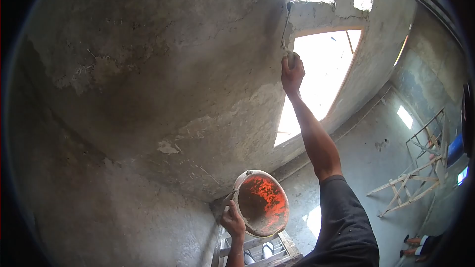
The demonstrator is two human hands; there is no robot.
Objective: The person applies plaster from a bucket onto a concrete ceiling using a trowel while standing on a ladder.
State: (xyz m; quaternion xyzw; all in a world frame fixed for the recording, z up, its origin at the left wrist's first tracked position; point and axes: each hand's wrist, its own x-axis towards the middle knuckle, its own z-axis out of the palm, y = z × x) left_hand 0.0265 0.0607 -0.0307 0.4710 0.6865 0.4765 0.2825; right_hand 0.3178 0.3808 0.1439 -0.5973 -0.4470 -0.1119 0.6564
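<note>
My right hand (pixel 293 74) is raised high and closed around the handle of a trowel (pixel 285 29). The trowel's thin blade appears nearly edge-on against the grey plastered wall (pixel 198 59), beside the upper left corner of a bright window opening (pixel 321 69). Lower down, my left hand (pixel 232 220) grips the left rim of a bucket (pixel 275 202). Orange shows through on its inner side, and grey mortar (pixel 251 207) coats the rest of the inside and the rim. How deep the mortar lies cannot be made out.
Beneath the bucket is a wooden ladder (pixel 282 254), with my feet (pixel 267 250) on it. A wooden trestle (pixel 410 183) stands on the floor at right. Another person's feet (pixel 408 247) show at bottom right. Two smaller bright openings sit above the window.
</note>
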